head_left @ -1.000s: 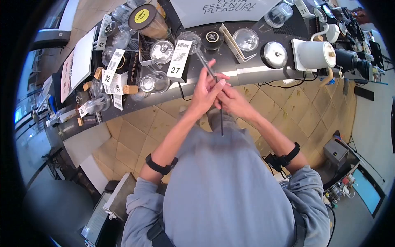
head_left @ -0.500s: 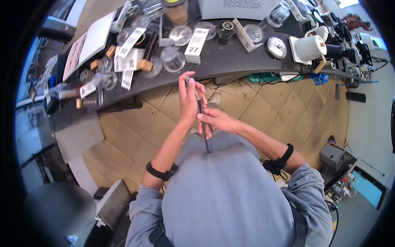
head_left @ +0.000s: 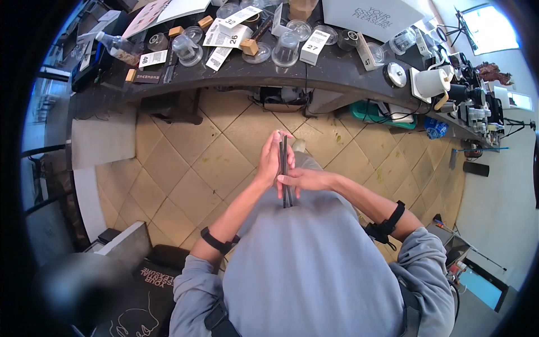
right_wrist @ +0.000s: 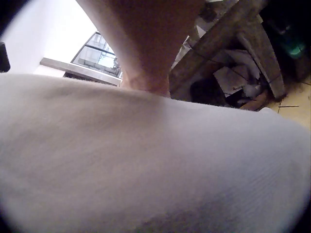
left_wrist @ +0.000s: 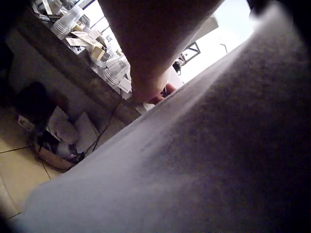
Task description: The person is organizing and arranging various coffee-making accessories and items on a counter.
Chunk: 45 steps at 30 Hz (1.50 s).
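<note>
Two thin dark sticks [head_left: 284, 168] stand side by side between my hands in the head view, in front of the grey shirt. My left hand [head_left: 270, 160] holds them near their far end, with its thumb and fingers on either side. Lower down, my right hand [head_left: 306, 178] pinches the sticks with its thumb across them. Their near ends reach down to the shirt front. Grey cloth [left_wrist: 146, 160] hides most of the left hand in the left wrist view, and the right wrist view shows only forearm [right_wrist: 150, 53] and cloth.
Beyond the hands runs a dark counter [head_left: 236, 73] with plastic cups [head_left: 285, 50], numbered cards [head_left: 314, 46], wooden blocks [head_left: 249, 47] and a white kettle [head_left: 431, 83]. Under it are a green tray [head_left: 365, 115] and cables. Tiled floor [head_left: 224, 163] lies below the hands.
Both hands have drawn back from the counter towards the body with the sticks. The sticks now stand nearly parallel, and the head view has shifted so the counter sits farther off.
</note>
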Motion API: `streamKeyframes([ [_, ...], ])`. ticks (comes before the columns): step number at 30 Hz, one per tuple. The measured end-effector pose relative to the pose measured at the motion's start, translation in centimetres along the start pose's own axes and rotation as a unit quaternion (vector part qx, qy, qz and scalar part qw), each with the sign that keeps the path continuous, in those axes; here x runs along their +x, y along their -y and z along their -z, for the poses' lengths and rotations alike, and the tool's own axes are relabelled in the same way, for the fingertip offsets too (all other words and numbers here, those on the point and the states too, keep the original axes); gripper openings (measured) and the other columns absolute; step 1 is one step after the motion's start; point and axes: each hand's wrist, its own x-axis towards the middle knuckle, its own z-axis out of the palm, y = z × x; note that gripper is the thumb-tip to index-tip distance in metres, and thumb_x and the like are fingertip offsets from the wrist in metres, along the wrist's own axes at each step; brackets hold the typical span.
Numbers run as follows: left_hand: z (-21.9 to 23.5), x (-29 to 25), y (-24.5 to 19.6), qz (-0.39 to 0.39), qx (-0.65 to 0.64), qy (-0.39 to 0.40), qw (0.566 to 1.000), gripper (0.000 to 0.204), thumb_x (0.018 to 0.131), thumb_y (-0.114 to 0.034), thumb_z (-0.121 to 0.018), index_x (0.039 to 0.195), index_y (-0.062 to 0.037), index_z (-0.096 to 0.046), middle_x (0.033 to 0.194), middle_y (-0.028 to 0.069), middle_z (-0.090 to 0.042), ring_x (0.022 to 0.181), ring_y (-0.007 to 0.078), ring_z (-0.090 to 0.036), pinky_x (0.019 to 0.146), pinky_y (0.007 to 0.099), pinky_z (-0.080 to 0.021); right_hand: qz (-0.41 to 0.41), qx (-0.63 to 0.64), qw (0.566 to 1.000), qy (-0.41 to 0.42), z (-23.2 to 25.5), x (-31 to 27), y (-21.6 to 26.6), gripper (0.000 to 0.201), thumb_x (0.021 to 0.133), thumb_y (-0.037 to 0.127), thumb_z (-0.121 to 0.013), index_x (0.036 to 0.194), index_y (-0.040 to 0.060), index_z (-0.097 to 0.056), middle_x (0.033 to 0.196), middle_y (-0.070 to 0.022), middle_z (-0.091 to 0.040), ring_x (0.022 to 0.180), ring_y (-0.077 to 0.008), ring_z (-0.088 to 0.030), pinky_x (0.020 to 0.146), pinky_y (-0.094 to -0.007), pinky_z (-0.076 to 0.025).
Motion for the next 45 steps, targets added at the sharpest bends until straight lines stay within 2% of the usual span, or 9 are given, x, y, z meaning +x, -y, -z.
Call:
streamKeyframes([
  [7, 0.6, 0.1, 1.5, -0.077, 0.028, -0.027, 0.996, 0.035, 0.106, -0.032, -0.042, 0.128, -0.0041, -0.046, 0.068, 0.0016, -0.046, 0.063, 0.0098, -0.047, 0.061, 0.0256, -0.045, -0.046, 0.037, 0.996, 0.071, 2.2, 1.8, -0.5, 0.055, 0.103, 0.052, -0.04, 0.107, 0.0021, -0.063, 0.107, -0.008, -0.068, 0.088, -0.0157, -0.064, 0.078, -0.0303, -0.054],
  [11, 0.6, 2.1, 2.2, -0.072, -0.058, -0.132, 0.987, 0.034, 0.105, -0.035, -0.046, 0.122, -0.0054, -0.047, 0.066, -0.002, -0.036, 0.056, 0.0088, -0.044, 0.054, 0.0243, -0.042, -0.066, -0.051, 0.991, 0.1, 6.5, 2.6, -0.2, 0.06, 0.099, 0.054, -0.049, 0.119, -0.0021, -0.06, 0.108, -0.0094, -0.066, 0.098, -0.0201, -0.065, 0.083, -0.0329, -0.055],
  [14, 1.0, 5.0, 3.7, -0.104, -0.091, -0.216, 0.967, 0.037, 0.103, -0.041, -0.049, 0.118, -0.0075, -0.048, 0.064, -0.0039, -0.032, 0.048, 0.0074, -0.039, 0.043, 0.0223, -0.035, -0.102, -0.048, 0.993, 0.024, 12.0, 5.4, -7.0, 0.065, 0.096, 0.058, -0.052, 0.123, -0.0013, -0.06, 0.111, -0.0092, -0.066, 0.1, -0.0194, -0.065, 0.083, -0.0333, -0.055],
  [19, 4.0, 3.6, 9.5, 0.008, -0.143, -0.351, 0.925, 0.034, 0.102, -0.043, -0.05, 0.108, -0.0096, -0.05, 0.061, -0.0064, -0.031, 0.043, 0.003, -0.025, 0.036, 0.0208, -0.02, -0.109, -0.236, 0.964, -0.046, 21.9, 9.9, -19.6, 0.047, 0.096, 0.044, -0.056, 0.124, 0.0058, -0.062, 0.116, -0.0138, -0.067, 0.108, -0.0246, -0.064, 0.088, -0.0368, -0.055],
  [21, 5.0, 3.6, 15.3, 0.005, -0.167, -0.398, 0.902, 0.037, 0.102, -0.048, -0.048, 0.104, -0.0112, -0.051, 0.059, -0.0068, -0.029, 0.042, 0.0031, -0.023, 0.035, 0.0207, -0.018, -0.124, -0.45, 0.884, -0.032, 25.1, 11.1, -24.4, 0.042, 0.09, 0.028, -0.055, 0.12, -0.0006, -0.062, 0.124, -0.0231, -0.062, 0.113, -0.032, -0.062, 0.098, -0.037, -0.049],
  [24, 4.5, 1.8, 19.0, 0.003, -0.264, -0.432, 0.863, 0.041, 0.102, -0.053, -0.043, 0.104, -0.0127, -0.051, 0.06, -0.0067, -0.029, 0.042, 0.0034, -0.022, 0.035, 0.0204, -0.017, -0.196, -0.438, 0.869, -0.12, 28.1, 11.4, -31.2, 0.041, 0.087, 0.027, -0.056, 0.117, -0.0003, -0.063, 0.118, -0.0233, -0.064, 0.114, -0.0349, -0.061, 0.1, -0.0388, -0.048],
  [31, 4.6, 0.5, 25.8, 0.0, -0.311, -0.447, 0.839, 0.043, 0.102, -0.057, -0.038, 0.104, -0.016, -0.05, 0.061, -0.006, -0.03, 0.043, 0.0037, -0.023, 0.036, 0.0202, -0.016, -0.27, -0.447, 0.847, -0.097, 31.1, 11.6, -38.7, 0.046, 0.088, 0.03, -0.058, 0.131, 0.0137, -0.057, 0.135, -0.0228, -0.05, 0.125, -0.0377, -0.051, 0.105, -0.0461, -0.044],
  [39, 5.7, -0.1, 28.7, -0.019, -0.256, -0.473, 0.843, 0.045, 0.102, -0.057, -0.037, 0.097, -0.0138, -0.047, 0.061, -0.0046, -0.032, 0.042, 0.0045, -0.024, 0.035, 0.021, -0.018, -0.242, -0.486, 0.829, -0.132, 34.0, 15.8, -44.9, 0.044, 0.086, 0.026, -0.064, 0.127, 0.0121, -0.059, 0.133, -0.0204, -0.053, 0.123, -0.035, -0.054, 0.105, -0.0419, -0.045],
  [45, 12.2, 3.4, 34.2, -0.047, -0.297, -0.468, 0.831, 0.041, 0.102, -0.056, -0.037, 0.098, -0.0162, -0.048, 0.062, -0.0047, -0.032, 0.043, 0.0047, -0.025, 0.035, 0.0199, -0.019, -0.144, -0.524, 0.811, -0.219, 40.2, 23.2, -56.8, 0.036, 0.079, 0.016, -0.07, 0.112, 0.0023, -0.062, 0.105, -0.022, -0.067, 0.099, -0.0364, -0.066, 0.089, -0.0415, -0.054],
])
